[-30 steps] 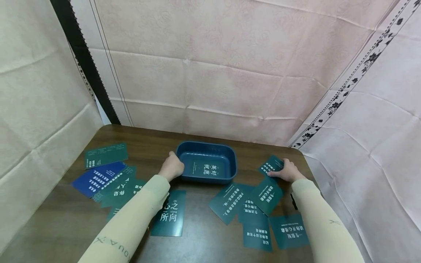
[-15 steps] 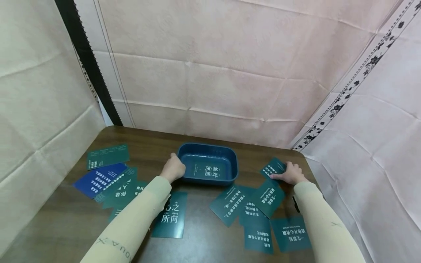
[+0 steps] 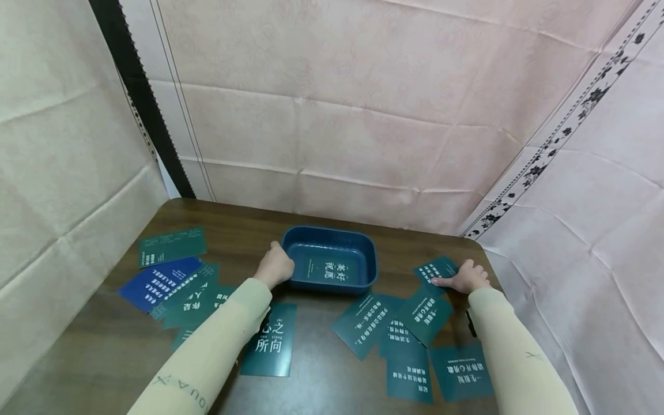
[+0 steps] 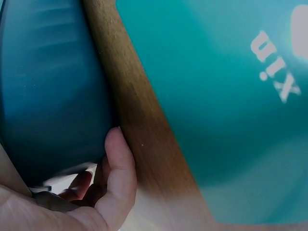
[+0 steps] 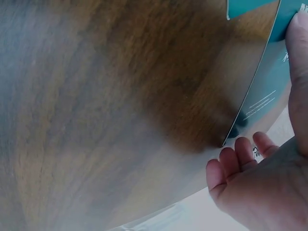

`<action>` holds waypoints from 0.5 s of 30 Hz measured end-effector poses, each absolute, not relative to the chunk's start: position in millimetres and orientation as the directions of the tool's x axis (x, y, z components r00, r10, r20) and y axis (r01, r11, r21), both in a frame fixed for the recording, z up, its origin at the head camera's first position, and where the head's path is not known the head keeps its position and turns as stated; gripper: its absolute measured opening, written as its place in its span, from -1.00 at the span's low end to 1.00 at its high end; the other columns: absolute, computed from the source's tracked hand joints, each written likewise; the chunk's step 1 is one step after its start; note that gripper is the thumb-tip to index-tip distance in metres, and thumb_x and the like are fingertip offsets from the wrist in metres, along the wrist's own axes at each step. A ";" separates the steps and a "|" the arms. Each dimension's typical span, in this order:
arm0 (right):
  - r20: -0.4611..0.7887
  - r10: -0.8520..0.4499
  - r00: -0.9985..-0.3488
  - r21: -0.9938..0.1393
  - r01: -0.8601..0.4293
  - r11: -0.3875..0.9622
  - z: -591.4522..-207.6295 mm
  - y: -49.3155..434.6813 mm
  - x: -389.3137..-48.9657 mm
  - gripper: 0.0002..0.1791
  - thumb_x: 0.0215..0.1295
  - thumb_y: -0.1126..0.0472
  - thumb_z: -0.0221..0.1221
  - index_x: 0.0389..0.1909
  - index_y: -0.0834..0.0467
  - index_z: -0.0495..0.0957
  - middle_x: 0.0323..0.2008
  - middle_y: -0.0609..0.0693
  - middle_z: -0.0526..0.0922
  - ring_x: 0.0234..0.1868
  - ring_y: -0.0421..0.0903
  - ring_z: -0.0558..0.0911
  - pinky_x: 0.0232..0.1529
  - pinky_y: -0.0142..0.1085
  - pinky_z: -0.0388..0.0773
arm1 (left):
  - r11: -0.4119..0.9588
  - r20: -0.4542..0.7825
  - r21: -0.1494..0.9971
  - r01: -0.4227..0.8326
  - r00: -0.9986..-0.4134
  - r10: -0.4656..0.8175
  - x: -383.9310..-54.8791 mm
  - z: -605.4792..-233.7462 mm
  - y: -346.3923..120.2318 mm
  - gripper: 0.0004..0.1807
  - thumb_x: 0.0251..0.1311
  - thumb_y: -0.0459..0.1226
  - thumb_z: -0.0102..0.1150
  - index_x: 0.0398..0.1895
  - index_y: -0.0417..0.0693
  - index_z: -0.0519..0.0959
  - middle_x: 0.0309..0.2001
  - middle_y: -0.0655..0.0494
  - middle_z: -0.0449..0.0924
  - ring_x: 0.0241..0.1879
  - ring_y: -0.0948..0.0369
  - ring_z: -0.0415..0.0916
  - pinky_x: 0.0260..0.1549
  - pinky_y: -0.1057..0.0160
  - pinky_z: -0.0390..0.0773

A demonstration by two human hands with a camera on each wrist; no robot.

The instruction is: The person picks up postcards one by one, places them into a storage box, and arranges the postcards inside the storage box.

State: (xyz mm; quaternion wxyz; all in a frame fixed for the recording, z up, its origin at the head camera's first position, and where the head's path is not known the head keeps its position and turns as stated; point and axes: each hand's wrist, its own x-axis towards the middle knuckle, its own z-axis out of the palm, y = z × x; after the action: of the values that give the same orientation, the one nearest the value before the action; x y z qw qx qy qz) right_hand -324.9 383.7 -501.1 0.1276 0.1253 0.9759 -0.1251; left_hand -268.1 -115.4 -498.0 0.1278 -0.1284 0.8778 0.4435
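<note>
My left hand (image 3: 275, 266) grips the left end of a dark blue tray (image 3: 368, 276), thumb and fingers around its wall; a finger lies along its outside in the left wrist view. Inside the tray lies one green card (image 3: 324, 268) with white writing. At the right, my right hand (image 3: 467, 278) holds a green card (image 3: 433, 270), the thumb on its face and the other fingers curled at its edge. This card partly covers another green card (image 3: 425, 317). Below my left hand, a green card (image 3: 270, 346) lies partly under the sleeve.
Several overlapping cards, among them a blue card (image 3: 158, 282) and a green card (image 3: 173, 246), lie at the left of the brown table (image 3: 332, 392). More green cards (image 3: 360, 323) spread at the right, one (image 3: 461, 372) beside the right sleeve. Cloth walls (image 3: 363, 144) stand behind and at both sides.
My right hand has shifted slightly right and toward me, and the card under its thumb has slid and turned a little with it. The left hand and tray stay put.
</note>
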 end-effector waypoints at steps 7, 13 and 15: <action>-0.306 0.266 -0.914 -0.173 0.328 0.929 -498.0 382.7 -322.1 0.42 -0.20 -0.54 0.27 0.17 0.62 -0.07 -0.07 0.58 0.17 -0.03 0.42 0.22 0.05 0.26 0.27 | 0.571 -0.346 0.744 -0.347 -0.931 -0.114 -267.5 -497.0 -115.4 -0.20 0.37 -0.33 -0.12 0.48 -0.28 -0.34 0.36 -0.33 0.13 0.14 -0.13 0.32 0.13 -0.22 0.32; -0.284 0.301 -0.910 -0.156 0.354 0.922 -496.1 382.2 -319.8 0.36 -0.19 -0.53 0.28 0.11 0.62 0.00 -0.13 0.55 0.21 -0.07 0.38 0.27 0.01 0.19 0.33 | 0.571 -0.346 0.746 -0.344 -0.932 -0.110 -268.2 -497.7 -116.5 -0.19 0.37 -0.32 -0.13 0.49 -0.28 -0.35 0.36 -0.34 0.12 0.15 -0.13 0.31 0.14 -0.21 0.32; -0.280 0.314 -0.907 -0.165 0.367 0.915 -495.8 383.6 -319.6 0.36 -0.18 -0.51 0.29 0.12 0.64 0.00 -0.13 0.54 0.20 -0.07 0.38 0.28 0.02 0.19 0.34 | 0.569 -0.345 0.748 -0.341 -0.933 -0.106 -268.8 -498.2 -116.9 -0.19 0.37 -0.33 -0.13 0.49 -0.28 -0.35 0.36 -0.35 0.12 0.15 -0.13 0.31 0.13 -0.22 0.32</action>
State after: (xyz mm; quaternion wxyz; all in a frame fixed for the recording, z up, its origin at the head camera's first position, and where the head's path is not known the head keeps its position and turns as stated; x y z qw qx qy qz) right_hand -319.6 383.6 -495.8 0.1248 0.1754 0.9706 -0.1078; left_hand -268.8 -116.9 -498.2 0.1319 -0.1276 0.8759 0.4463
